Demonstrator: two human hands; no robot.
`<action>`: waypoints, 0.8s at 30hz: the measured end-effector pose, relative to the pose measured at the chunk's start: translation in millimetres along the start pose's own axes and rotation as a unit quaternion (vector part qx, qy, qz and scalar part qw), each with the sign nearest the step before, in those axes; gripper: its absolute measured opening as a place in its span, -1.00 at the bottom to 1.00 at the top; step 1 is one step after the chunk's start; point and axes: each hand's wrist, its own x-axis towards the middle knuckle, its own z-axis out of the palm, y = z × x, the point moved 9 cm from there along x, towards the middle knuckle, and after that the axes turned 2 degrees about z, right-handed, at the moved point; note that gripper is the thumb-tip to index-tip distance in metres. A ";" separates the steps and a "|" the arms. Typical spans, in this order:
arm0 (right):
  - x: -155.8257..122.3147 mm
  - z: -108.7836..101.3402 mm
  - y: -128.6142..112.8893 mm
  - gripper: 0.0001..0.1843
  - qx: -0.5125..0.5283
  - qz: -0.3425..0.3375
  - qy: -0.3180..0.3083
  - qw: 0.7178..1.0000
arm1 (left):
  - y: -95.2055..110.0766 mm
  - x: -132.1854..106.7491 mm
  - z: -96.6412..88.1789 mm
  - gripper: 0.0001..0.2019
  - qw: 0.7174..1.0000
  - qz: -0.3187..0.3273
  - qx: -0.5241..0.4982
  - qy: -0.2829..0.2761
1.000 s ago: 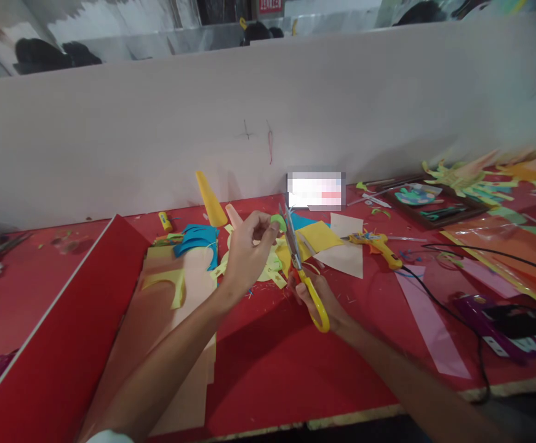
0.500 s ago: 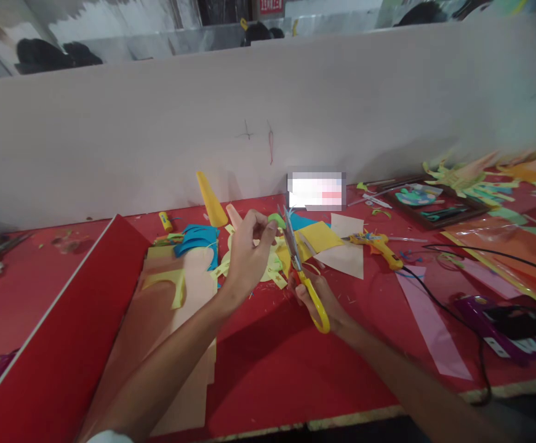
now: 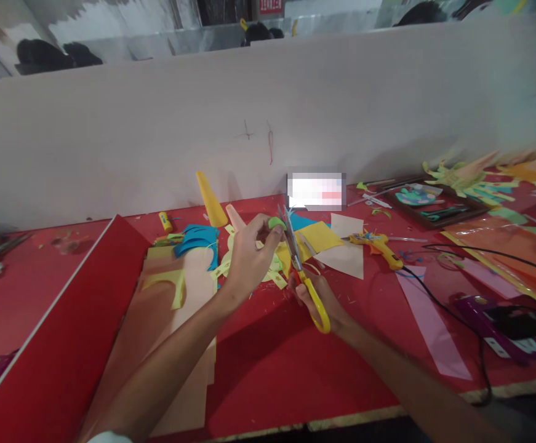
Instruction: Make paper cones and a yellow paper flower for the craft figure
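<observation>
My left hand (image 3: 255,249) pinches a small bright green piece of paper (image 3: 276,223) between thumb and fingers, above the middle of the red table. Just to its right, my right hand (image 3: 316,299) grips yellow-handled scissors (image 3: 315,301), blades pointing up and away and slightly parted. The green piece lies close beside the blades; whether it sits between them I cannot tell. Below and behind the hands are pale yellow-green cut paper shapes (image 3: 274,266), partly hidden by my left hand. Yellow paper (image 3: 320,237) lies behind the scissors.
A yellow glue gun (image 3: 385,249) with a black cord lies to the right, near a pink paper strip (image 3: 434,326). Peach sheets (image 3: 184,381) and a raised red board (image 3: 60,326) are at left. Blue paper pieces (image 3: 198,240) and a yellow cone (image 3: 212,200) stand behind.
My left hand has shifted slightly right with the green piece, bringing it nearer the scissor blades. My right hand and the scissors have barely moved.
</observation>
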 end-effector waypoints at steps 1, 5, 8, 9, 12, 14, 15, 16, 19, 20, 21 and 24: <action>0.1 0.1 0.5 -0.26 0.001 0.000 -0.001 1.000 | -0.2 0.3 -1.2 -0.82 1.000 -0.002 -0.003 0.006; 0.6 0.9 1.2 -0.26 0.006 0.004 -0.006 1.000 | -0.5 1.2 -3.4 -0.83 1.000 -0.003 -0.011 0.017; 0.2 2.0 -0.5 -0.25 0.014 0.009 -0.013 1.000 | -1.0 1.1 -2.8 -0.83 1.000 -0.006 -0.006 0.017; -0.1 2.1 -1.3 -0.25 0.015 0.010 -0.013 1.000 | -0.9 1.0 -2.7 -0.83 1.000 -0.006 -0.004 0.017; -0.6 2.0 -2.3 -0.25 0.005 0.009 -0.014 1.000 | 0.3 0.7 -2.0 -0.83 1.000 -0.002 -0.004 0.015; -0.4 1.5 -1.7 -0.26 0.001 0.007 -0.012 1.000 | 0.8 0.7 -1.7 -0.83 1.000 0.000 -0.007 0.013; -0.1 1.3 -1.0 -0.26 -0.001 0.007 -0.012 1.000 | 0.7 0.8 -1.6 -0.83 1.000 -0.001 -0.010 0.013; 0.1 1.2 -0.3 -0.27 -0.004 0.006 -0.012 1.000 | 0.5 0.8 -1.6 -0.83 1.000 -0.001 -0.013 0.014; 0.6 0.8 0.9 -0.25 -0.013 0.004 -0.009 1.000 | -0.9 0.8 -1.8 -0.83 1.000 -0.003 -0.017 0.016; 0.6 0.6 1.0 -0.25 -0.014 0.005 -0.008 1.000 | -1.4 0.8 -1.9 -0.83 1.000 -0.003 -0.016 0.016; 0.5 0.5 0.9 -0.25 -0.013 0.007 -0.006 1.000 | -1.6 0.8 -2.0 -0.83 1.000 -0.001 -0.015 0.017; 0.2 0.8 -0.2 -0.25 -0.009 0.014 -0.007 1.000 | -1.7 0.8 -2.4 -0.83 1.000 0.004 -0.012 0.018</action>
